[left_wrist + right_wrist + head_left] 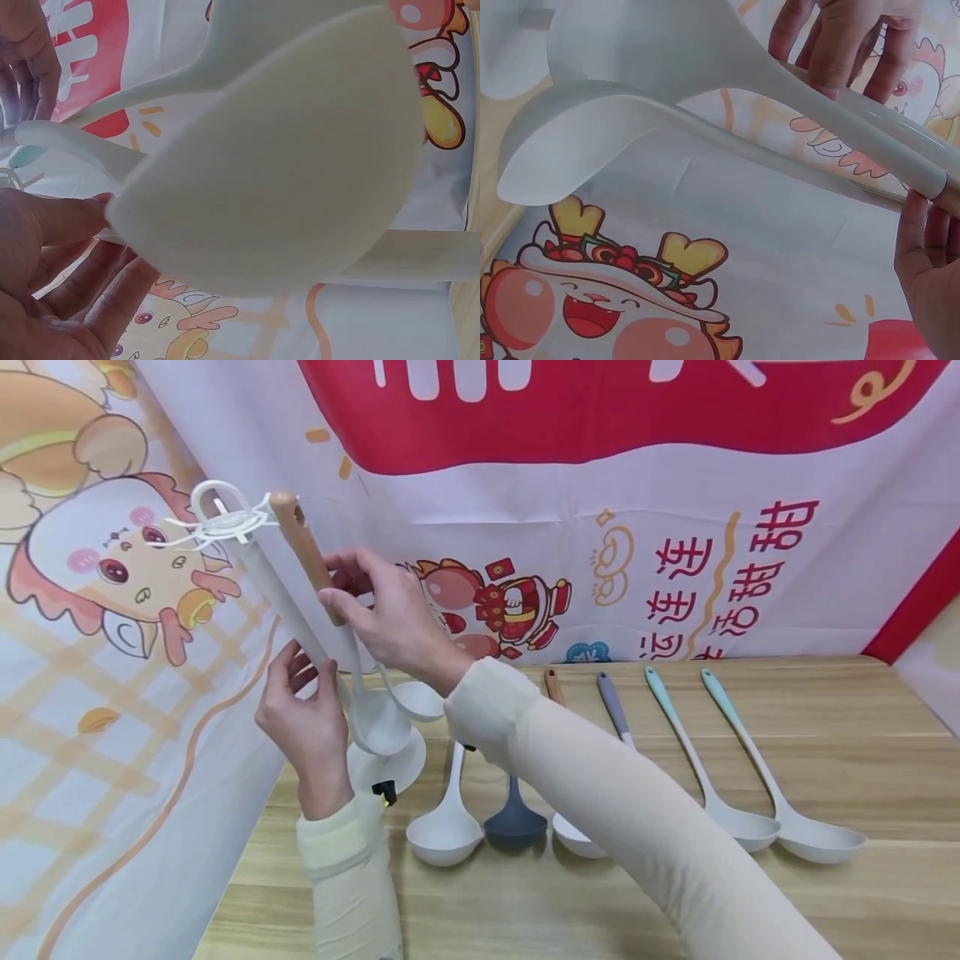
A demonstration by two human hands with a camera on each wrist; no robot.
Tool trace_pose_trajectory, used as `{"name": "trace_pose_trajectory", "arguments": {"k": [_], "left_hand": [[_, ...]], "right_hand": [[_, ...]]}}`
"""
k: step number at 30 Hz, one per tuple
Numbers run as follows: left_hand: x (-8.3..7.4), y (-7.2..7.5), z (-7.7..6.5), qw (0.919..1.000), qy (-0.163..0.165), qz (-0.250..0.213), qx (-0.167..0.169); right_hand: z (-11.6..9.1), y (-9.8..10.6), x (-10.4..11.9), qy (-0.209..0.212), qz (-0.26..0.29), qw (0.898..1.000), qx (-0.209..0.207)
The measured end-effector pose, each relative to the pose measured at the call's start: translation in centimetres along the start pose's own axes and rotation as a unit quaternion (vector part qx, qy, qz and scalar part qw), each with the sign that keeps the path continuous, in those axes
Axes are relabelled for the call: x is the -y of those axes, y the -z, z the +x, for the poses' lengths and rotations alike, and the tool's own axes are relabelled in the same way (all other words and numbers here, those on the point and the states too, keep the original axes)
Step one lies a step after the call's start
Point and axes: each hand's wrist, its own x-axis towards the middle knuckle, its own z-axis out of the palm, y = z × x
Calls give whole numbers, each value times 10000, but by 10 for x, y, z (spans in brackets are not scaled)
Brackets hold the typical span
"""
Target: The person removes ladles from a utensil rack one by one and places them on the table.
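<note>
In the head view my left hand grips the pale pole of an upright utensil stand with white hooks on top. My right hand pinches the wooden handle of a ladle beside the pole, near the hooks. The ladle's pale bowl hangs low, over the stand's round white base. A second pale ladle shows next to it in the right wrist view, its upper end hidden. The left wrist view is filled by a ladle bowl close to my left hand.
Several ladles lie in a row on the wooden table: a white one, a dark grey one, and two with mint handles at right among them. A printed cloth hangs behind and at left.
</note>
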Motion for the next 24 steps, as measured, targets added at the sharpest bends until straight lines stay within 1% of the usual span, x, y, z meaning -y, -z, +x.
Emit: {"name": "trace_pose_trajectory", "arguments": {"k": [6, 13, 19, 21, 24], "left_hand": [[1, 0, 0, 9999, -71, 100, 41], [-1, 0, -1, 10000, -31, 44, 3], [-2, 1, -1, 10000, -71, 17, 11], [-1, 2, -1, 9999, -112, 34, 22], [-1, 2, -2, 10000, -86, -26, 12]], "right_hand": [[-3, 5, 3, 86, 161, 9998, -78], [-12, 11, 0, 135, -15, 9999, 16], [-21, 15, -5, -36, -64, 9999, 130], [-24, 16, -9, -76, -65, 9999, 140], [-29, 17, -15, -144, -15, 9997, 172]]}}
